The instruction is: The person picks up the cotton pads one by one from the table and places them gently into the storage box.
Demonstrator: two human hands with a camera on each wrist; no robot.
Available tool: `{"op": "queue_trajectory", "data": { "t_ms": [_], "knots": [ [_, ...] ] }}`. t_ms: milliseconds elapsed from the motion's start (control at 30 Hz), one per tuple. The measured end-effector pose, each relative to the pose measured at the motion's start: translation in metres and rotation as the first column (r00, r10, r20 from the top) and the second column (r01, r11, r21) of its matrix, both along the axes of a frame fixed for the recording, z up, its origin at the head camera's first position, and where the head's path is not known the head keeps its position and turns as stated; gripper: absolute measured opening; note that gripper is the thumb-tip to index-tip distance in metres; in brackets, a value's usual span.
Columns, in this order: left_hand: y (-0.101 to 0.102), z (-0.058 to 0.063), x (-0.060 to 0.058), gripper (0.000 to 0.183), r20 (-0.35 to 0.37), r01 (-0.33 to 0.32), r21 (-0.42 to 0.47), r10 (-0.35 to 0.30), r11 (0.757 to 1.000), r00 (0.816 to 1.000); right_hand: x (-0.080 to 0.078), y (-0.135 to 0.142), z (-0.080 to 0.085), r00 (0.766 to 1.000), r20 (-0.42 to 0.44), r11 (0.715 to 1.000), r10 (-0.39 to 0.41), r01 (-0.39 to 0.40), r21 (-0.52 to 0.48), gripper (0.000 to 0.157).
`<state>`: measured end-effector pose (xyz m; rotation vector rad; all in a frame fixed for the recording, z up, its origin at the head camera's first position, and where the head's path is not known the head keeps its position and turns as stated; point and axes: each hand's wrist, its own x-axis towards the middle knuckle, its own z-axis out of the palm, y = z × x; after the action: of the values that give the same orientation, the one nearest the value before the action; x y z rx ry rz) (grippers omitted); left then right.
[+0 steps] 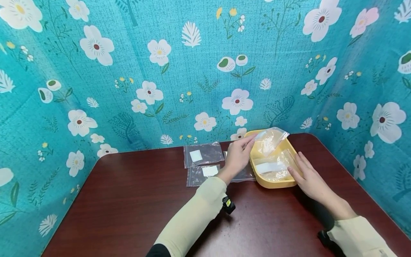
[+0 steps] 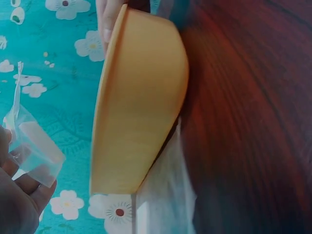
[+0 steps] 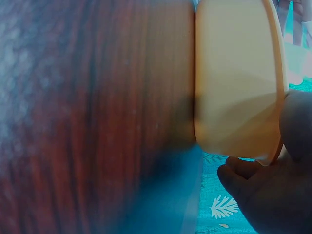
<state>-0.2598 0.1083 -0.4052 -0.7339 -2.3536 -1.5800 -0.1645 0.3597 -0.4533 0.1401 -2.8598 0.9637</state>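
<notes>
My left hand (image 1: 237, 157) pinches the edge of a clear zip bag (image 1: 270, 140) above a yellow plastic basket (image 1: 277, 184). In the left wrist view, a whitish patch shows through that bag (image 2: 41, 144). Inside the basket lie more clear bags (image 1: 277, 175), one with a white piece (image 1: 271, 167); their number cannot be made out. My right hand (image 1: 313, 182) holds the basket's right rim, thumb over the inside and fingers along the outside.
Left of the basket, clear zip bags with white squares lie flat, one farther back (image 1: 210, 154) and one nearer (image 1: 200, 177). Another bag (image 1: 245, 175) is partly hidden beside the basket. A flowered teal curtain (image 1: 179, 89) stands behind the dark wooden table (image 1: 135, 200).
</notes>
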Motion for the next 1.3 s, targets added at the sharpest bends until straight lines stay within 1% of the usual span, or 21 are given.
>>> {"op": "queue_trajectory", "data": {
  "t_ms": [300, 500, 600, 867, 1000, 1133, 1200, 1300],
  "knots": [
    [0.015, -0.014, 0.001, 0.032, 0.028, 0.019, -0.057, -0.018, 0.998, 0.999, -0.001, 0.0, 0.0, 1.0, 0.006, 1.0, -0.001, 0.001, -0.012, 0.075],
    [0.019, -0.022, 0.003, 0.032, 0.054, 0.031, -0.093, -0.026, 0.995, 0.998, 0.0, 0.0, 0.001, 1.0, -0.006, 1.0, 0.002, -0.002, -0.014, 0.075],
    [0.021, -0.025, 0.004, 0.031, 0.055, 0.031, -0.114, -0.025, 0.993, 0.998, 0.001, 0.0, 0.001, 1.0, -0.023, 1.0, 0.003, -0.004, -0.01, 0.075],
    [0.027, -0.032, 0.007, 0.031, 0.027, 0.061, -0.155, -0.058, 0.986, 0.998, 0.002, 0.0, -0.001, 0.999, -0.047, 1.0, 0.01, -0.011, -0.016, 0.072],
    [0.03, -0.037, 0.007, 0.03, -0.033, 0.063, -0.197, -0.071, 0.978, 0.997, 0.002, 0.0, -0.001, 0.998, -0.063, 1.0, 0.011, -0.012, -0.019, 0.069],
    [0.034, -0.041, 0.006, 0.03, -0.075, 0.062, -0.271, -0.085, 0.961, 0.994, 0.002, 0.0, 0.0, 0.998, -0.062, 1.0, 0.008, -0.009, -0.024, 0.065],
    [0.035, -0.041, 0.006, 0.031, -0.087, 0.055, -0.325, -0.088, 0.944, 0.992, 0.002, 0.0, 0.0, 0.998, -0.066, 1.0, 0.009, -0.011, -0.028, 0.064],
    [0.037, -0.041, 0.006, 0.031, -0.096, 0.052, -0.405, -0.099, 0.913, 0.99, 0.003, 0.0, -0.001, 0.996, -0.084, 0.999, 0.016, -0.019, -0.029, 0.063]
  ]
}}
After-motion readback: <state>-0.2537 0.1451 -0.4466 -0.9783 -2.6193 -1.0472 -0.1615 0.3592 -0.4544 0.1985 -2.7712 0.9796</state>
